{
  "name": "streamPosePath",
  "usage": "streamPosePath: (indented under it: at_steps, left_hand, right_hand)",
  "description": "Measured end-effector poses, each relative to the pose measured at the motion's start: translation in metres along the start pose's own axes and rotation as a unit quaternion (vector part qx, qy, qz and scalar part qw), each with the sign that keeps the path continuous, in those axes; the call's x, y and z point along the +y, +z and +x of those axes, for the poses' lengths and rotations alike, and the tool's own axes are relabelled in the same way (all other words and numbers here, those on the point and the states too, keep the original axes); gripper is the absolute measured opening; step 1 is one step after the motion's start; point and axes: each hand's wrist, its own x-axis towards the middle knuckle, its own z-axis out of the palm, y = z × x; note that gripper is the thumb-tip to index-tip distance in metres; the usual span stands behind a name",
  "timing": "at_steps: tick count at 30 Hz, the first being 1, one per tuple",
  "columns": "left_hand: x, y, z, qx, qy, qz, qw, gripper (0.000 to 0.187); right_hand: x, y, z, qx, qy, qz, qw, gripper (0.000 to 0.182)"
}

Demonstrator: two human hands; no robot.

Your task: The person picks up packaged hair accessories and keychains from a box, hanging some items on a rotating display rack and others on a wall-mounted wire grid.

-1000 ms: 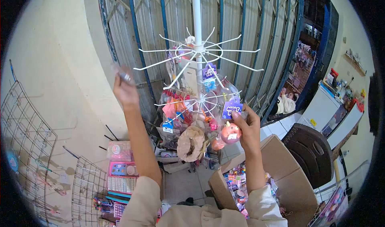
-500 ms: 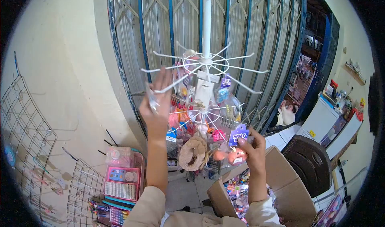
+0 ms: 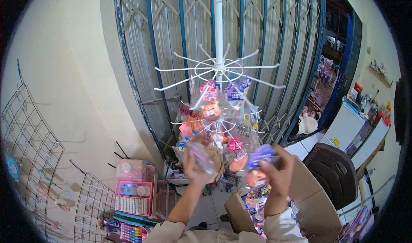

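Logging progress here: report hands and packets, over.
Left hand holding blurred packet. Right hand gripping purple-carded packet. Nothing visibly blocking white rack.

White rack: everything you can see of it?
The rack has an upright white pole, apparently metal, reaching the picture's top edge. Thin arms with upturned tips radiate from a wire ring; parts of a higher tier show above, and another tier sits below. Packets hang from front arms of the middle tier and crowd the lower one. It stands before a folding shutter; its foot is hidden.
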Motion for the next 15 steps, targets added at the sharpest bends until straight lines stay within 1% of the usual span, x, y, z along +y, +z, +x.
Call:
streamPosePath:
  at_steps: [1,2,3,4,5,6,7,8,10,14,15]
  left_hand:
    - [0.004,-0.004,0.011,0.01,0.057,0.013,0.998,0.046]
    - [0.012,-0.006,0.019,-0.013,0.064,0.02,0.998,0.046]
    - [0.02,-0.004,0.027,-0.037,0.073,0.027,0.996,0.047]
    - [0.025,0.0,0.034,-0.038,0.069,0.027,0.997,0.047]
    - [0.028,0.006,0.042,-0.039,0.082,0.016,0.996,0.047]
    - [0.032,0.011,0.048,-0.039,0.095,0.006,0.995,0.046]
    - [0.034,0.015,0.054,-0.04,0.09,0.005,0.995,0.046]
    - [0.037,0.019,0.059,-0.086,0.074,0.006,0.993,0.046]
    - [0.034,0.024,0.07,-0.169,0.054,-0.018,0.984,0.043]
    - [0.031,0.037,0.069,-0.195,0.023,-0.049,0.979,0.039]
    - [0.03,0.04,0.068,-0.183,0.022,-0.059,0.981,0.038]
  right_hand:
    - [0.001,0.006,0.003,-0.034,0.01,-0.025,0.999,0.02]
    - [0.004,0.011,0.008,-0.031,0.012,-0.027,0.999,0.02]
    - [0.008,0.016,0.015,-0.049,-0.007,-0.067,0.996,0.019]
    - [0.013,0.02,0.023,-0.068,-0.026,-0.108,0.992,0.019]
    - [0.019,0.022,0.033,-0.064,-0.024,-0.108,0.992,0.019]
    - [0.027,0.024,0.043,-0.035,-0.003,-0.07,0.997,0.017]
    - [0.032,0.024,0.05,-0.006,0.017,-0.033,0.999,0.015]
    - [0.034,0.024,0.055,-0.002,0.018,-0.035,0.999,0.015]
    - [0.035,0.023,0.062,0.024,-0.002,0.014,1.0,0.013]
    - [0.033,0.013,0.061,0.038,0.002,0.043,0.998,0.012]
    - [0.036,0.008,0.061,0.043,0.002,0.044,0.998,0.012]
